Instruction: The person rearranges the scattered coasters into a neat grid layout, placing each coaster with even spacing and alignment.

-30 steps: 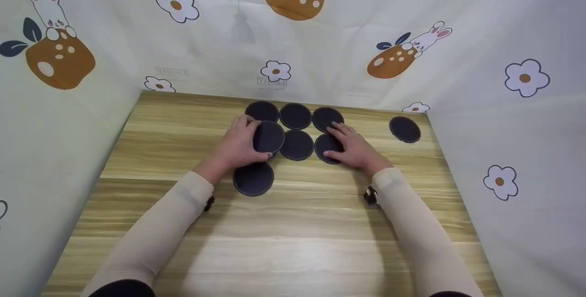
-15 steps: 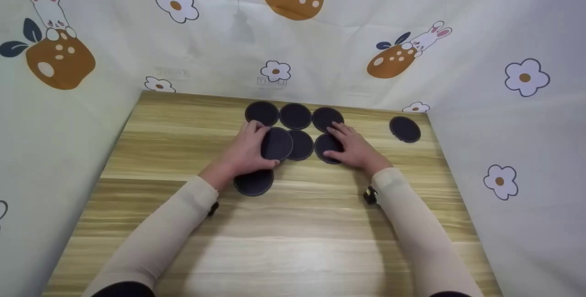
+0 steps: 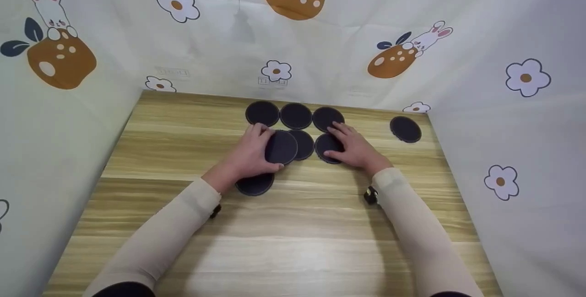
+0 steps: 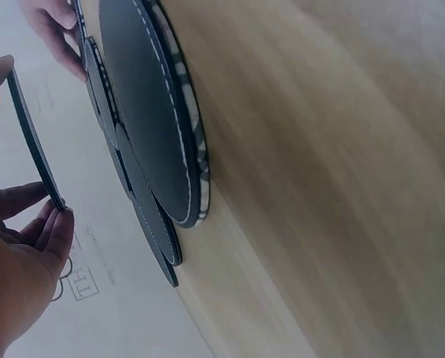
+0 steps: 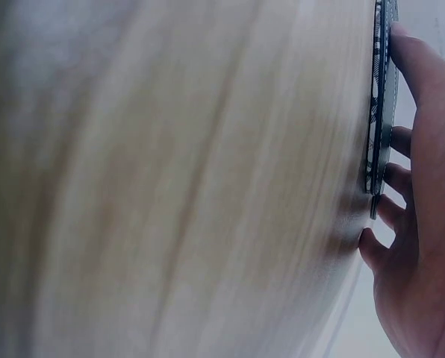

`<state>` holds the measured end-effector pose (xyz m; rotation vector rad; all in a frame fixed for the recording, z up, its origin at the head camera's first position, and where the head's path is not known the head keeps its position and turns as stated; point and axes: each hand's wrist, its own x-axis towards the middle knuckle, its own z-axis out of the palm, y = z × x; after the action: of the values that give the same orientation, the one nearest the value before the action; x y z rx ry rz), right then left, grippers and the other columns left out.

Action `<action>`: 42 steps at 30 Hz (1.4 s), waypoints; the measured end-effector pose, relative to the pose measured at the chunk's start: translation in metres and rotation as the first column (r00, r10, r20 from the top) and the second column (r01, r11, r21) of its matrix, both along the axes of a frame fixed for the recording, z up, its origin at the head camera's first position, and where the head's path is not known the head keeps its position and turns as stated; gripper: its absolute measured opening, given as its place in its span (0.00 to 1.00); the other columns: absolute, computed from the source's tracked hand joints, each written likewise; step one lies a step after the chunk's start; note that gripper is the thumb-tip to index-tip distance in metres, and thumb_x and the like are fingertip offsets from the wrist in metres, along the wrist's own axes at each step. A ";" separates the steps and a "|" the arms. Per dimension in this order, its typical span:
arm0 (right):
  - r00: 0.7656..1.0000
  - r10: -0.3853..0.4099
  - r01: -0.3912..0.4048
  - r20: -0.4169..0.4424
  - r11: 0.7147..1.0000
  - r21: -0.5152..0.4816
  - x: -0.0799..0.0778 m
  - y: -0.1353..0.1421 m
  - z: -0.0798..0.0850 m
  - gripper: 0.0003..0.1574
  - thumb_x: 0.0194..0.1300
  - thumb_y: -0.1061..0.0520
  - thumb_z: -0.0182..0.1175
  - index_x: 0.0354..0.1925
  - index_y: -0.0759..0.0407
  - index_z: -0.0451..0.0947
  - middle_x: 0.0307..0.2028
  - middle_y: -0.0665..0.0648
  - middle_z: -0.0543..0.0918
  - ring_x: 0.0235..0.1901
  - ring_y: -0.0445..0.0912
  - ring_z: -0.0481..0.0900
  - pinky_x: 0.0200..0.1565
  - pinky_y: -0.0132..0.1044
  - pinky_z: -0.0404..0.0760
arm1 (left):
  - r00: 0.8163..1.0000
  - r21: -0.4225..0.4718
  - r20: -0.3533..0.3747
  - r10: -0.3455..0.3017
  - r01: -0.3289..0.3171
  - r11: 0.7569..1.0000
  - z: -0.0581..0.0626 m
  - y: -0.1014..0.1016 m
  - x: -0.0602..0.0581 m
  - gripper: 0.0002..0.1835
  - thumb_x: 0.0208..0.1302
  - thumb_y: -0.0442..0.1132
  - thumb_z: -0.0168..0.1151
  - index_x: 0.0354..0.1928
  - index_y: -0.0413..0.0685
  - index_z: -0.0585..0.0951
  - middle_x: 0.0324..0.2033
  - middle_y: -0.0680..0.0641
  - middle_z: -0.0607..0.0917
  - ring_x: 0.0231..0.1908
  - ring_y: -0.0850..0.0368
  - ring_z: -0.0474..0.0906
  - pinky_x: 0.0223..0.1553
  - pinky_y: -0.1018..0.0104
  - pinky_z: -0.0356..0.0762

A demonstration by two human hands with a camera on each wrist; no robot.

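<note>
My left hand (image 3: 249, 153) grips a round black coaster (image 3: 281, 147) by its edge, thumb on the near side and fingers on the far side. In the left wrist view this held coaster (image 4: 32, 142) is raised off the table and tilted. It overlaps the middle coaster (image 3: 304, 145) in the head view. Partly under my left hand lies the front-left coaster (image 3: 255, 186). My right hand (image 3: 355, 147) rests with spread fingers over the right coaster (image 3: 326, 143) of the second row, its fingertips reaching the back-right coaster (image 3: 327, 117).
Two more coasters, the back-left one (image 3: 262, 113) and the back-middle one (image 3: 296, 116), complete a back row near the cloth wall (image 3: 219, 50). A single coaster (image 3: 405, 129) lies apart at the far right of the wooden table (image 3: 320, 242).
My left hand has carried its coaster rightward and a little toward me, so it now overlaps the middle coaster more and the back-left coaster less. My right hand has stayed put.
</note>
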<state>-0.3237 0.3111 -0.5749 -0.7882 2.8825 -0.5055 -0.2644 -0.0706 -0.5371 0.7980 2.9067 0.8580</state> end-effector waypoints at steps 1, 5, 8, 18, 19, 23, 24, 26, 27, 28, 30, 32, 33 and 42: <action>1.000 -0.001 0.001 0.001 1.000 0.001 0.000 0.000 0.000 0.58 0.74 0.27 0.66 0.86 0.54 0.63 0.87 0.61 0.57 0.85 0.64 0.53 0.82 0.65 0.56 | 1.000 0.001 0.002 -0.001 0.001 1.000 0.000 0.001 0.001 0.58 0.54 0.65 0.82 0.78 0.36 0.72 0.69 0.36 0.70 0.68 0.39 0.67 0.72 0.46 0.72; 1.000 -0.001 0.001 0.001 1.000 -0.004 0.001 0.000 0.002 0.58 0.74 0.28 0.67 0.86 0.55 0.63 0.87 0.62 0.57 0.85 0.65 0.53 0.81 0.66 0.57 | 1.000 -0.003 0.001 -0.009 0.009 1.000 0.000 0.003 0.004 0.58 0.55 0.65 0.82 0.78 0.36 0.72 0.69 0.36 0.70 0.69 0.38 0.67 0.73 0.45 0.71; 1.000 0.009 -0.009 -0.004 1.000 -0.016 0.001 0.000 0.003 0.58 0.73 0.29 0.67 0.86 0.56 0.63 0.87 0.63 0.58 0.85 0.66 0.54 0.80 0.67 0.58 | 1.000 -0.011 -0.008 -0.014 0.014 1.000 -0.001 0.006 0.007 0.57 0.55 0.66 0.82 0.78 0.38 0.73 0.70 0.37 0.70 0.70 0.39 0.67 0.73 0.45 0.72; 1.000 0.004 -0.004 -0.004 1.000 -0.008 0.000 0.000 0.001 0.58 0.74 0.28 0.67 0.86 0.55 0.63 0.87 0.62 0.57 0.85 0.66 0.54 0.81 0.66 0.58 | 0.998 -0.050 -0.029 -0.057 0.056 0.997 -0.006 0.020 0.020 0.58 0.54 0.68 0.82 0.77 0.35 0.74 0.67 0.38 0.73 0.67 0.41 0.69 0.70 0.48 0.76; 1.000 0.003 -0.003 -0.004 1.000 -0.009 0.000 0.000 0.001 0.58 0.74 0.28 0.67 0.86 0.55 0.63 0.87 0.62 0.57 0.85 0.66 0.54 0.81 0.66 0.58 | 0.998 -0.056 -0.028 -0.061 0.059 0.997 -0.007 0.022 0.021 0.59 0.54 0.68 0.82 0.77 0.34 0.74 0.68 0.38 0.73 0.67 0.41 0.69 0.70 0.48 0.76; 1.000 -0.001 0.001 -0.009 1.000 -0.018 0.000 0.000 0.001 0.58 0.73 0.29 0.68 0.86 0.55 0.64 0.87 0.62 0.58 0.84 0.67 0.55 0.81 0.67 0.58 | 0.997 -0.067 -0.026 -0.078 0.076 0.995 -0.008 0.029 0.028 0.58 0.55 0.68 0.81 0.77 0.34 0.74 0.67 0.38 0.73 0.66 0.42 0.69 0.69 0.49 0.77; 1.000 -0.002 0.001 -0.012 1.000 -0.018 0.001 0.000 0.001 0.58 0.73 0.29 0.68 0.86 0.55 0.64 0.87 0.62 0.58 0.84 0.66 0.55 0.80 0.67 0.59 | 0.996 -0.066 -0.025 -0.081 0.080 0.995 -0.008 0.031 0.030 0.58 0.55 0.68 0.81 0.77 0.34 0.74 0.67 0.38 0.73 0.66 0.42 0.69 0.69 0.50 0.78; 1.000 -0.003 0.003 -0.015 1.000 -0.018 0.001 0.000 0.000 0.58 0.73 0.29 0.68 0.86 0.55 0.64 0.87 0.62 0.58 0.84 0.66 0.55 0.80 0.67 0.59 | 0.996 -0.066 -0.025 -0.087 0.085 0.994 -0.010 0.034 0.033 0.58 0.55 0.68 0.81 0.77 0.35 0.75 0.67 0.39 0.73 0.66 0.43 0.69 0.68 0.50 0.78; 1.000 -0.004 0.004 -0.013 1.000 -0.017 0.001 0.000 0.000 0.58 0.73 0.29 0.68 0.86 0.55 0.64 0.87 0.62 0.58 0.84 0.66 0.55 0.80 0.67 0.59 | 0.996 -0.067 -0.024 -0.088 0.086 0.994 -0.010 0.035 0.034 0.57 0.55 0.68 0.81 0.77 0.35 0.75 0.67 0.39 0.73 0.66 0.43 0.70 0.68 0.51 0.78; 1.000 -0.004 0.004 -0.013 1.000 -0.016 0.001 0.000 0.000 0.58 0.73 0.29 0.68 0.86 0.55 0.64 0.87 0.62 0.58 0.84 0.66 0.55 0.80 0.66 0.59 | 0.996 -0.070 -0.022 -0.089 0.087 0.994 -0.011 0.036 0.036 0.57 0.54 0.68 0.81 0.77 0.36 0.75 0.66 0.40 0.73 0.66 0.43 0.70 0.68 0.51 0.78; 1.000 -0.004 0.003 -0.011 1.000 -0.012 0.001 0.000 0.000 0.58 0.73 0.29 0.68 0.86 0.55 0.64 0.87 0.62 0.58 0.84 0.66 0.55 0.81 0.67 0.58 | 0.995 -0.077 -0.022 -0.093 0.091 0.993 -0.014 0.038 0.038 0.58 0.54 0.69 0.80 0.77 0.35 0.75 0.67 0.40 0.74 0.66 0.44 0.70 0.68 0.52 0.78; 1.000 -0.004 0.004 -0.008 1.000 -0.010 0.001 0.000 0.000 0.58 0.73 0.28 0.68 0.86 0.54 0.63 0.87 0.62 0.58 0.85 0.66 0.54 0.81 0.66 0.58 | 0.995 -0.084 -0.025 -0.098 0.095 0.992 -0.016 0.040 0.040 0.58 0.55 0.69 0.80 0.76 0.35 0.75 0.67 0.40 0.74 0.66 0.45 0.70 0.68 0.52 0.79; 1.000 -0.005 0.005 -0.007 1.000 -0.007 0.001 0.000 0.000 0.58 0.73 0.28 0.67 0.86 0.54 0.63 0.87 0.62 0.57 0.85 0.65 0.54 0.81 0.66 0.57 | 0.995 -0.085 -0.024 -0.100 0.097 0.992 -0.017 0.041 0.042 0.58 0.55 0.69 0.80 0.76 0.35 0.75 0.67 0.41 0.74 0.66 0.45 0.70 0.68 0.52 0.79; 1.000 -0.010 0.010 -0.009 1.000 0.019 -0.001 -0.001 0.000 0.58 0.73 0.26 0.66 0.86 0.53 0.63 0.87 0.61 0.58 0.85 0.65 0.54 0.81 0.66 0.58 | 0.992 -0.093 -0.003 -0.128 0.127 0.987 -0.020 0.048 0.046 0.58 0.56 0.70 0.79 0.77 0.34 0.74 0.68 0.40 0.74 0.66 0.44 0.70 0.68 0.49 0.79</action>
<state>-0.3242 0.3106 -0.5745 -0.7760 2.8965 -0.4765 -0.2180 -0.0228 -0.5569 0.9694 2.8409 0.7045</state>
